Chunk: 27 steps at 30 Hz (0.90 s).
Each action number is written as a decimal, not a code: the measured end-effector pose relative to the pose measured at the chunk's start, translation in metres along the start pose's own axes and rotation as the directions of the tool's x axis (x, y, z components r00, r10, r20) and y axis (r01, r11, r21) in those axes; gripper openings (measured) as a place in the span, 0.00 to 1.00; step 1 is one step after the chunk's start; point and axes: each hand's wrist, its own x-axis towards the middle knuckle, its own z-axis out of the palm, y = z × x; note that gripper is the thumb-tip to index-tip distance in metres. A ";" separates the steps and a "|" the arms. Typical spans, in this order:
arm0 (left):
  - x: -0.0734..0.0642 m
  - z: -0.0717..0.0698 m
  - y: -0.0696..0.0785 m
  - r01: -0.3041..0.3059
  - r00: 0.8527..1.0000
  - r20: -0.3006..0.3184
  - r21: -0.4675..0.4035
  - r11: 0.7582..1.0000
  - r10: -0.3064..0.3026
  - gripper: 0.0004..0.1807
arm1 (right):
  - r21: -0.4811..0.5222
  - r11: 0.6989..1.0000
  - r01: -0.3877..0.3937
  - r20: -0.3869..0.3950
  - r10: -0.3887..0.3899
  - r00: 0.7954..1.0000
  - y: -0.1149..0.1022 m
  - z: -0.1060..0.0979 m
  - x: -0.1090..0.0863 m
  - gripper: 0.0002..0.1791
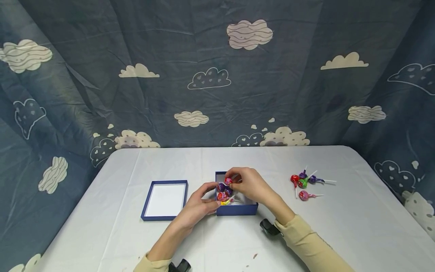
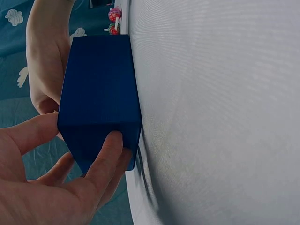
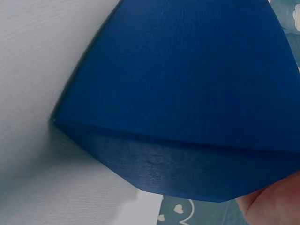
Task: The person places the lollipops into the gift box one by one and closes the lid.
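A blue box (image 1: 236, 210) with a white inside stands on the table, with several wrapped lollipops (image 1: 223, 196) in its left part. My right hand (image 1: 250, 185) reaches over its far side and pinches a pink-and-red wrapped lollipop (image 1: 228, 181) above the others. At the box's left side is my left hand (image 1: 200, 204), its fingers extended and touching the outer wall. In the left wrist view the thumb of the left hand (image 2: 56, 173) is at the top edge of the box (image 2: 101, 79). The right wrist view shows mostly the box (image 3: 187, 79) wall, hiding the pinch.
To the left lies a blue-rimmed lid (image 1: 164, 218), white side up. A loose group of lollipops (image 1: 302, 183) in red, green and purple wrappers lies to the right, with a pink lollipop (image 1: 304, 195) nearer. Behind the white table (image 1: 112, 226) hangs a cloud-patterned curtain (image 1: 210, 45).
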 end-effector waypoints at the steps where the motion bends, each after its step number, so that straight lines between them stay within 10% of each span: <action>1: 0.000 0.000 0.000 -0.001 1.000 0.001 0.000 1.000 0.001 0.33 | -0.012 1.000 0.001 0.002 -0.001 1.000 0.000 0.000 0.001 0.14; 27: -0.001 0.000 -0.001 -0.003 1.000 -0.004 0.001 1.000 0.003 0.32 | -0.118 0.992 -0.039 -0.009 0.038 0.999 0.000 0.003 0.006 0.12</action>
